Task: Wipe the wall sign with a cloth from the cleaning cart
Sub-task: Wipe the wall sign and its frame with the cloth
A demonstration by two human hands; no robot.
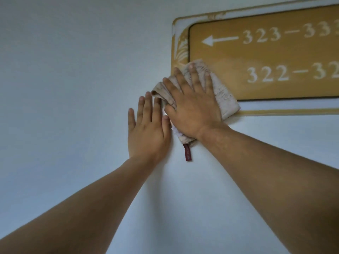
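Note:
A golden-brown wall sign with white room numbers and a left arrow hangs at the upper right, inside a pale frame with a gold border. My right hand lies flat with fingers spread, pressing a beige folded cloth onto the sign's lower left corner. A dark red tag hangs from the cloth's lower end. My left hand rests flat on the bare wall just left of the cloth, fingers together, its fingertips touching the cloth's edge.
The plain white wall fills the rest of the view. The sign runs out of frame on the right. The cleaning cart is not in view.

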